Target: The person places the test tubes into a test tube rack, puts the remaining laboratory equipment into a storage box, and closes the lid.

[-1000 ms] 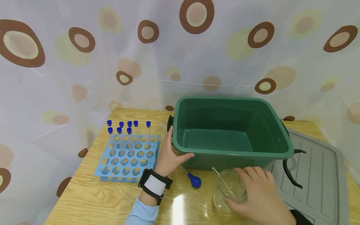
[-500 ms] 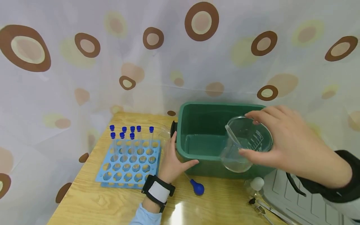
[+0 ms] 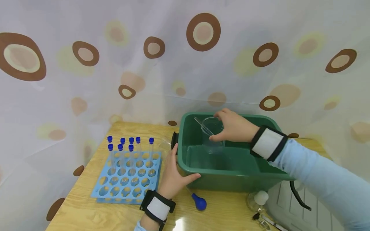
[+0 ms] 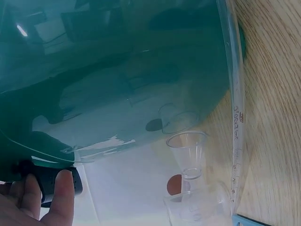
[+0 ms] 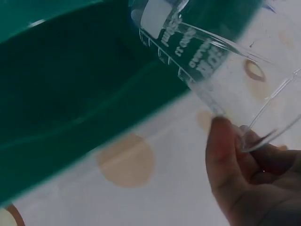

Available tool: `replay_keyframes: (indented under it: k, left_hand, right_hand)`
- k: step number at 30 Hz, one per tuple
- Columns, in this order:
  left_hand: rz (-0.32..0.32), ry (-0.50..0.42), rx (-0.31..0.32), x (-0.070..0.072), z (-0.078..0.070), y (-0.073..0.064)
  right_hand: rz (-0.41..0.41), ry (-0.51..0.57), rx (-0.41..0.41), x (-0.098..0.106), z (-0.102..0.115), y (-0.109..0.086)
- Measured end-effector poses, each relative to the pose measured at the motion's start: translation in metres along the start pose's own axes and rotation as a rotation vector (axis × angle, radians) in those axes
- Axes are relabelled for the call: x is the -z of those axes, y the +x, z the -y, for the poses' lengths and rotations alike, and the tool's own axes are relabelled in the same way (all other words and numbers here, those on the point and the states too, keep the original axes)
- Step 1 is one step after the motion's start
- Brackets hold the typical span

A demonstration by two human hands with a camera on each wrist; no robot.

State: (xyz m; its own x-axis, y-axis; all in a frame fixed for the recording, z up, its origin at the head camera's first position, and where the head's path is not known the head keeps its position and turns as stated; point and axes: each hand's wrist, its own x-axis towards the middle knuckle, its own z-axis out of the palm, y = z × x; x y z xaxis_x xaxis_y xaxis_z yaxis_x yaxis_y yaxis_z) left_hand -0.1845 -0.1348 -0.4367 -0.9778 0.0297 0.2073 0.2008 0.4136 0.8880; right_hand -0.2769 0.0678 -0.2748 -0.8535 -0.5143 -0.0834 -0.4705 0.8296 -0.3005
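My right hand (image 3: 231,126) holds a glass beaker (image 3: 212,146) by its rim, with thumb and fingers on opposite sides. The beaker hangs upright inside the green tub (image 3: 231,175). A glass rod (image 3: 202,124) leans in it and sticks out over the rim. White graduation marks (image 5: 178,40) show on the beaker in the right wrist view. My left hand (image 3: 173,178) rests against the tub's front left corner. Its thumb spreads along the front wall, and its fingers reach the black handle (image 4: 56,183).
A blue rack (image 3: 125,183) with several blue-capped test tubes stands at left. A blue rubber bulb (image 3: 199,202) lies before the tub. A small jar with a white knob (image 3: 261,198), metal tools and a grey lid (image 3: 289,205) are at right. Clear cups (image 4: 187,153) stand left of the tub.
My right hand has lifted the beaker with its glass rod off the table, over the tub's front rim and into the tub. My left hand stays at the tub's corner.
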Motion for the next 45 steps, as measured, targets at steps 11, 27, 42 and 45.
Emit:
replay_keyframes:
  k: [11, 27, 42, 45]
  left_hand:
    - [-0.014, 0.002, -0.004, 0.005, 0.003, -0.003]
    - [0.000, -0.006, -0.030, 0.005, 0.002, 0.002]
    - [0.025, -0.023, 0.009, -0.002, 0.001, -0.004]
    - [0.001, -0.016, 0.006, 0.003, 0.002, 0.000]
  right_hand:
    - [0.219, -0.022, 0.000, -0.058, -0.011, 0.059]
    - [0.155, -0.042, 0.009, -0.109, -0.033, 0.100]
    - [0.230, -0.100, -0.051, -0.089, -0.031, 0.079]
    - [0.153, -0.020, -0.032, -0.044, -0.026, 0.055]
